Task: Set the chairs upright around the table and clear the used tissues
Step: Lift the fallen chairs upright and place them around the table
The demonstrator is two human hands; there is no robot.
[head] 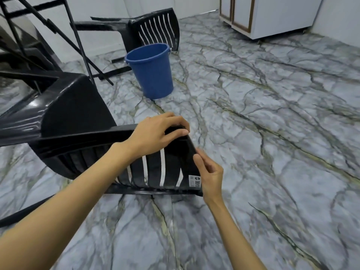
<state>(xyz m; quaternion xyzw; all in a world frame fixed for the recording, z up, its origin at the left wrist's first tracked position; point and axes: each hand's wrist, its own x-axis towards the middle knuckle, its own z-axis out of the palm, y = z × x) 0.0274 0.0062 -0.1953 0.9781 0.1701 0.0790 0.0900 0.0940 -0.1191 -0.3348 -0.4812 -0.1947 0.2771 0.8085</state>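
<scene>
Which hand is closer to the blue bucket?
Left. The left hand grips the fallen chair at its corner facing the bucket; the right hand holds its edge farther back.

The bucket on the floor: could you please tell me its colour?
The bucket is plain blue, best seen in the head view.

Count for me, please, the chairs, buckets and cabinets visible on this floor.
Chairs: 2, the near chair and the far chair, both tipped over
Bucket: 1, blue
Cabinet: 1, white
Total: 4
</scene>
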